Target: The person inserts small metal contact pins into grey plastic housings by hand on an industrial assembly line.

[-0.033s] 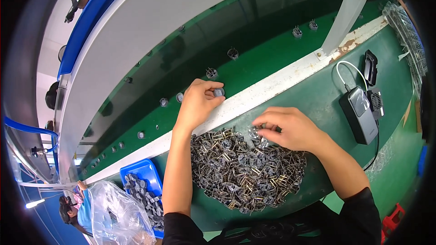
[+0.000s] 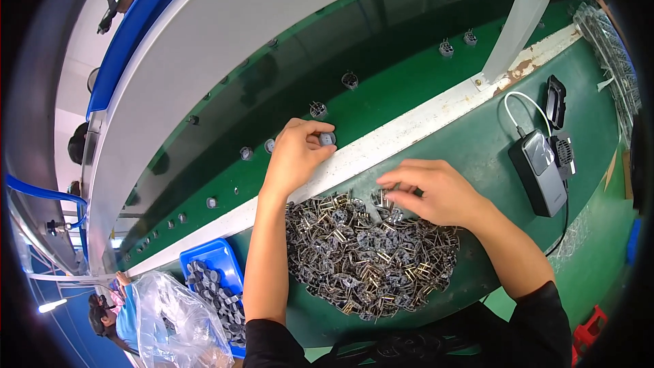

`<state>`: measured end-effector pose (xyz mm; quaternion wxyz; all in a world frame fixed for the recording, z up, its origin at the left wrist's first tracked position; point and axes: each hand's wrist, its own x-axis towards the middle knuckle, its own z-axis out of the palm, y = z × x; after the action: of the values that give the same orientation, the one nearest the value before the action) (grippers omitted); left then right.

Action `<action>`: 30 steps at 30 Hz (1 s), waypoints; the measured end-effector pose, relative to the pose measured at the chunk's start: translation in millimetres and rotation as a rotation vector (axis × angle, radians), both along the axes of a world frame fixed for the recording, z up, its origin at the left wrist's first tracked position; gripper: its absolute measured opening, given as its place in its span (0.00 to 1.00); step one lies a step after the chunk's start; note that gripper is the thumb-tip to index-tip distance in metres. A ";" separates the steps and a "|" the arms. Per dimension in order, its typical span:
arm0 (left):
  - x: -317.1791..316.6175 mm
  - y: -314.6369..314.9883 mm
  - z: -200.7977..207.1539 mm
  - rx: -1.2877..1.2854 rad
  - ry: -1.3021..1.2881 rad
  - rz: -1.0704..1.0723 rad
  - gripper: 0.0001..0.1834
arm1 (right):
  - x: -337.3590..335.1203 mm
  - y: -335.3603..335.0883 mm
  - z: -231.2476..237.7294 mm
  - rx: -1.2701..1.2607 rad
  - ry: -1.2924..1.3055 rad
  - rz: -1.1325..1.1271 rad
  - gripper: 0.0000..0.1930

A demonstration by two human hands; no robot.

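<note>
Where a blue tray (image 2: 230,257) stands to the left of the pile of metal-pinned parts (image 2: 381,259), grey caps (image 2: 214,294) lie heaped inside it. Beyond the far left edge of the pile, the left hand (image 2: 296,152) pinches a grey round piece (image 2: 328,139) between thumb and fingers, above the green belt (image 2: 398,88). At the pile's far edge, the right hand (image 2: 436,191) curls, thumb near fingertips, at a metal-pinned part (image 2: 379,197); whether it grips this cannot be told. Right of the pile lies a black-and-grey device (image 2: 543,170) with a white cable (image 2: 523,93).
</note>
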<state>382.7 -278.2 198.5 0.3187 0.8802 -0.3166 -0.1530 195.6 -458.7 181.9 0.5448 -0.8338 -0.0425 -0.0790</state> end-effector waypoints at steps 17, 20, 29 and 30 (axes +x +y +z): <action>-68.3 2.9 28.9 -0.539 0.669 -0.043 0.20 | -6.6 1.1 6.3 0.316 0.029 -0.110 0.09; -74.4 0.1 28.8 -0.467 0.594 -0.041 0.20 | -3.8 9.4 10.7 0.202 -0.193 -0.233 0.09; -90.6 -6.5 26.2 -0.383 0.477 -0.084 0.20 | -3.5 21.5 14.2 -0.018 -0.443 -0.301 0.09; -91.4 -6.1 26.0 -0.383 0.479 -0.083 0.20 | -4.0 21.4 15.5 -0.065 -0.458 -0.302 0.09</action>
<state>291.4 -284.3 224.4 0.5379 0.7292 -0.2913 -0.3066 191.5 -437.3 197.4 0.4760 -0.8081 -0.0421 -0.3444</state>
